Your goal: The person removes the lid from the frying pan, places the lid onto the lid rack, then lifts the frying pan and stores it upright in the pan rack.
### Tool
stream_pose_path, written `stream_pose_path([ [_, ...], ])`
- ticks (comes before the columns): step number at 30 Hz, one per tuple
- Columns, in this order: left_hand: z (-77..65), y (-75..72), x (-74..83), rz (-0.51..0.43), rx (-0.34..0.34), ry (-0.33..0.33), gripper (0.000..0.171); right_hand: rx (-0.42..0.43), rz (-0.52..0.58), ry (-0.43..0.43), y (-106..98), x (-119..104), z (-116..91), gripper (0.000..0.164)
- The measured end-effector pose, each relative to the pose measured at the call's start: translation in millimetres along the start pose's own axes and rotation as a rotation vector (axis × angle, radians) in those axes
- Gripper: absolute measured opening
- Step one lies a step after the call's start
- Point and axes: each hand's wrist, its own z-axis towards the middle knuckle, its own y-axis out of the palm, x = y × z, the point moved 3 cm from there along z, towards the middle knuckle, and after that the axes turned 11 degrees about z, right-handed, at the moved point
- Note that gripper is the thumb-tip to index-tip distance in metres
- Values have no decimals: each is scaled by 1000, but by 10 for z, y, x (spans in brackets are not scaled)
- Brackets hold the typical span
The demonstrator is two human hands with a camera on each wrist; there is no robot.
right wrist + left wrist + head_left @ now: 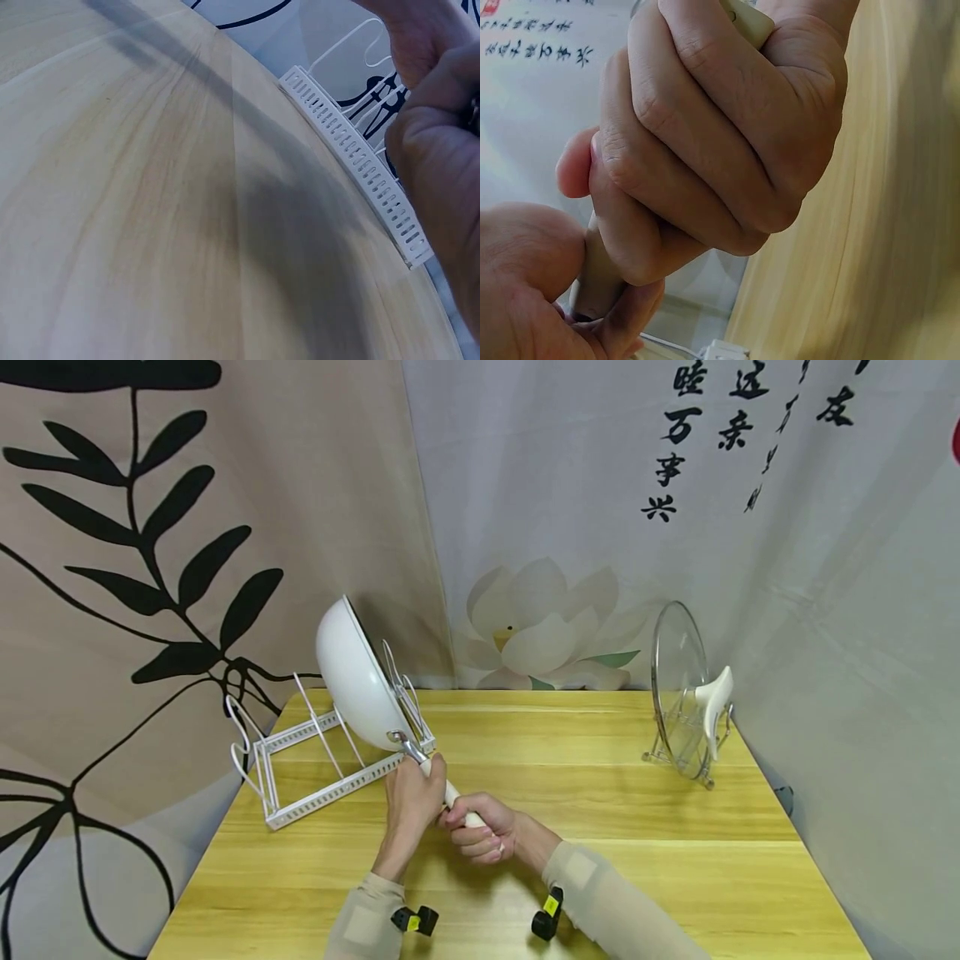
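A frying pan [354,672] with a white outside is tipped up on its side over the white rack [322,804], its underside facing left. My left hand [415,797] grips the pale handle [452,793] close to the pan. Farther down, my right hand [482,828] wraps round the handle's end. In the left wrist view, the fingers of my right hand [697,127] curl over the handle, with my left hand [525,277] at the lower left. Wire dividers of the rack stand on both sides of the pan.
A glass lid [678,672] with a white knob [714,702] stands upright in a wire holder [654,755] at the table's back right. Behind the wooden table [570,760] hangs a printed curtain [555,468]. Both wrists carry small black devices.
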Motion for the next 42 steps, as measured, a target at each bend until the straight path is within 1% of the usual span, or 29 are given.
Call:
stream_pose_path([
  [7,-14,-5,34,-18,-8,-8,34,37,-5,15,6,-20,-49,21],
  [14,-17,21,30,-41,2,-22,36,73,-25,37,4,-54,-95,22],
  [20,-19,36,26,-56,4,-26,38,94,-26,38,-5,-58,-106,22],
  [24,-18,38,18,-71,2,-28,38,134,-35,37,-6,-55,-99,20],
  [27,-21,38,2,-87,-8,-43,37,171,-78,35,-5,-55,-90,22],
  [31,-32,42,-15,-114,-25,-66,36,216,-140,19,-3,-52,-90,21],
  [35,-35,45,-31,-124,-32,-77,33,265,-165,-5,-11,-39,-95,19],
  [40,-45,48,-45,-137,-42,-77,31,301,-215,-43,-35,-19,-108,27],
  [42,-55,47,-49,-147,-55,-78,31,302,-206,-53,-40,-12,-117,28],
])
